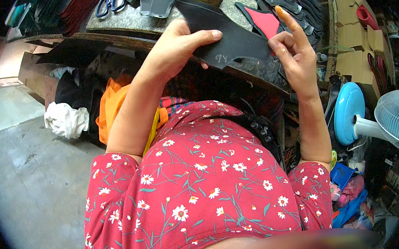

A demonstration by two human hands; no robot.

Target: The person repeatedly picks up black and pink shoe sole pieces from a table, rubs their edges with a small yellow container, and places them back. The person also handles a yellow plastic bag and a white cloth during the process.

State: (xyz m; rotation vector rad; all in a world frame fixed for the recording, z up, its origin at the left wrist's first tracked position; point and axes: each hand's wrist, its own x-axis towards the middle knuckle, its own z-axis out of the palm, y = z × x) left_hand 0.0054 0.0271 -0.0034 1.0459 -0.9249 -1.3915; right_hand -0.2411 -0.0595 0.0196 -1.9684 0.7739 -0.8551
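Shirt [206, 187], hands [174, 49] holding black piece [231, 36] (pale writing [221, 58])

floor [40, 180] bright, left | centre evenly lit | black curved rim | lower-right blur

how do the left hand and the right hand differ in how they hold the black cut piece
The left hand lays its thumb along the face of the black cut piece, while the right hand pinches its opposite end. One finger of the right hand points up; no left-hand finger is raised like that. An orange-yellow smear marks that right finger; none shows on the left hand. Both are bare and hold the same piece.
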